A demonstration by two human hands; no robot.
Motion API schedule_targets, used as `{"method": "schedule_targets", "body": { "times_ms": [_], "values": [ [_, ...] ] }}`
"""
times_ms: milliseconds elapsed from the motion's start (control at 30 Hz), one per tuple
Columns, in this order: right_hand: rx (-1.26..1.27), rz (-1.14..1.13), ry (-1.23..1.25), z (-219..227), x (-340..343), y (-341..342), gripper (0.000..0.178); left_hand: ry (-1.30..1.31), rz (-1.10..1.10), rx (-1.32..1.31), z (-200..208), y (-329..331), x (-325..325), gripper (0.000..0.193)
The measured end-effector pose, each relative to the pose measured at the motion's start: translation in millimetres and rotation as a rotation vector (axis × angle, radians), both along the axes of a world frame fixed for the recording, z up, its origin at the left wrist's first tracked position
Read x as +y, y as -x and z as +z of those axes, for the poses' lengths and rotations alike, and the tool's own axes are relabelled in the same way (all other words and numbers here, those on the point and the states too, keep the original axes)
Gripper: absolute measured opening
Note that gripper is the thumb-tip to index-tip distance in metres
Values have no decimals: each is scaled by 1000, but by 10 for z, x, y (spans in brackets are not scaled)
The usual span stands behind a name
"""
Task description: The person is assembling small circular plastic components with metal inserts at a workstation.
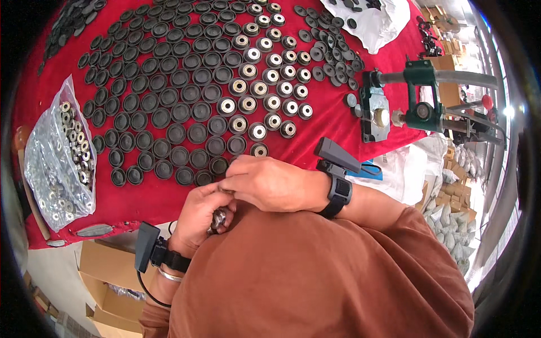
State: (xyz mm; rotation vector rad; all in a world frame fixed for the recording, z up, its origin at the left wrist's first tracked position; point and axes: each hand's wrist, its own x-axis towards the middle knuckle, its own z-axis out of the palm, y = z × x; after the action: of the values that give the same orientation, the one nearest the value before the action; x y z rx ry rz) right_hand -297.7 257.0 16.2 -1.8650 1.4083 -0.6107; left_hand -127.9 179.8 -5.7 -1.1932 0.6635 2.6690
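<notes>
My left hand (195,221) is curled at the table's front edge, its fingers closed round several shiny metal bearings (218,218). Close against its fingertips is my right hand (269,183), fingers bent and pressed together; whatever they pinch is hidden. Just beyond both hands, black round cups (179,156) lie open side up in rows across the red cloth (147,204). On the right side of these rows, many cups have bearings (258,131) seated in them. A single cup with a bearing (260,150) sits right by my right hand's knuckles.
A clear plastic bag (42,160) of loose bearings lies at the left, beside a wooden-handled tool (35,205). A green hand press (420,96) stands at the right. Flat black discs (329,48) are scattered near a white sheet (383,25). Below the table is a cardboard box (107,270).
</notes>
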Motion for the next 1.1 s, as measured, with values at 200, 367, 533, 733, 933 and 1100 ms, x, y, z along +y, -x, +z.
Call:
{"method": "schedule_targets", "body": {
  "times_ms": [200, 367, 533, 733, 933, 1100],
  "values": [
    [-173, -71, -88, 15, 46, -22, 12, 31, -108, -25, -26, 13, 30, 11],
    [208, -204, 178, -72, 28, 128, 9, -39, -52, -14, 16, 27, -40, 27],
    [262, -395, 157, -285, -25, 127, 9, -85, -13, 13, -9, -18, -50, 33],
    [268, -383, 147, -359, -31, 115, 16, -65, 18, -4, -49, -59, -35, 32],
    [191, -423, 127, -91, -89, 14, 17, -150, 184, -75, -53, -17, -64, 41],
    [-180, -307, -56, 162, -13, -285, 13, -171, 266, -34, -106, -36, -41, 40]
  ]
}}
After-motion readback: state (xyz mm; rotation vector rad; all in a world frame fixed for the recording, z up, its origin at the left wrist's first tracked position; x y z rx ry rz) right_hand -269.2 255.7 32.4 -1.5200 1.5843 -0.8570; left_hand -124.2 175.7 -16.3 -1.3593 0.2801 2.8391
